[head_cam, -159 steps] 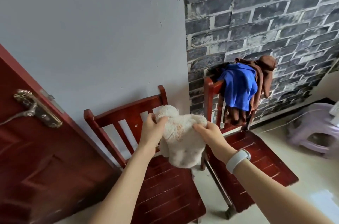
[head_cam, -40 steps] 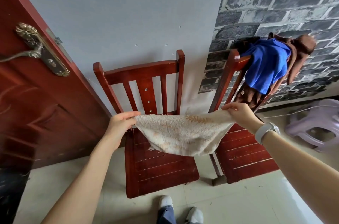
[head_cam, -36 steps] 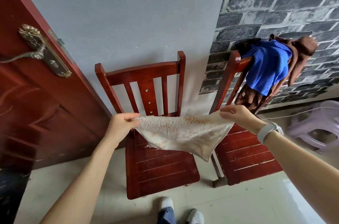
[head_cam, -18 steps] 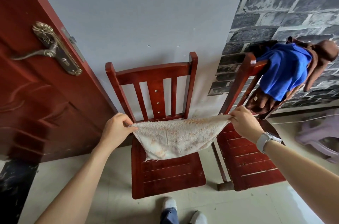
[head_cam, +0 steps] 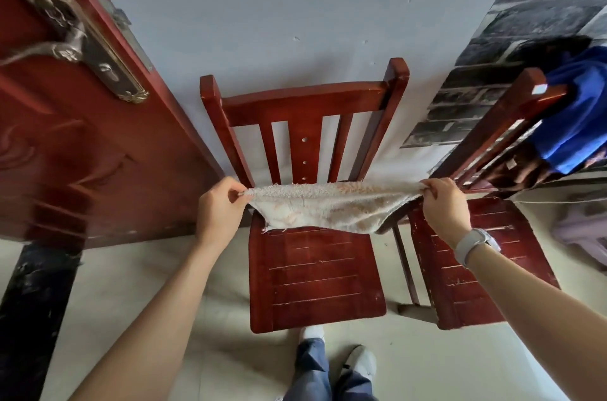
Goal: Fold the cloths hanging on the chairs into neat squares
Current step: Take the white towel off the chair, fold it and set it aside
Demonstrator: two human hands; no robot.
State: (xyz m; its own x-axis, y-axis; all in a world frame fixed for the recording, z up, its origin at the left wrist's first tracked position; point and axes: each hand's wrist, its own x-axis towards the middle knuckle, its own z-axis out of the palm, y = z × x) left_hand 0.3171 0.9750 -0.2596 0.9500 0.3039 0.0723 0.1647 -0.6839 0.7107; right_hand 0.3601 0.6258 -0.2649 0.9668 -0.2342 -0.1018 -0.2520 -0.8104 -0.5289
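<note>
Towel stretched out over the chair seat, one corner pinched in each hand.

The left hand and right hand are spread wide apart, each pinching an end of the cream towel, which sags in the air just above the seat of the near chair. A light pinch could slip and drop one end, skewing the fold. A blue cloth waits on the second chair. No containers here.
</note>
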